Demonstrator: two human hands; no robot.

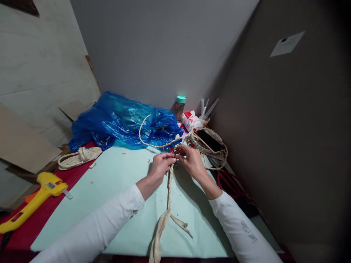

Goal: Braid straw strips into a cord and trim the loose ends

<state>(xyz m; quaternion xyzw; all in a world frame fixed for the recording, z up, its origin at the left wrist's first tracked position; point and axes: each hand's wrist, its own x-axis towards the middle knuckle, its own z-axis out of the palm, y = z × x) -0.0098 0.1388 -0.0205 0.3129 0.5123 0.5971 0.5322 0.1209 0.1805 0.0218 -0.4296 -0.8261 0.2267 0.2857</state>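
Both hands pinch the top of a pale braided straw cord (170, 182) over the mint-green tabletop (120, 190): left hand (161, 165) and right hand (192, 160), fingertips closed on it, near a crumpled blue plastic bag (120, 120).

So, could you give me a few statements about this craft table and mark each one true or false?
1. The left hand and right hand both pinch the top of the braid. True.
2. The glue gun is held in the right hand. False: it lies on the red cloth at the far left, apart from both hands.
3. The blue bag lies beyond the hands, against the wall. True.
4. The bottle has a red cap. False: its cap is pale green.
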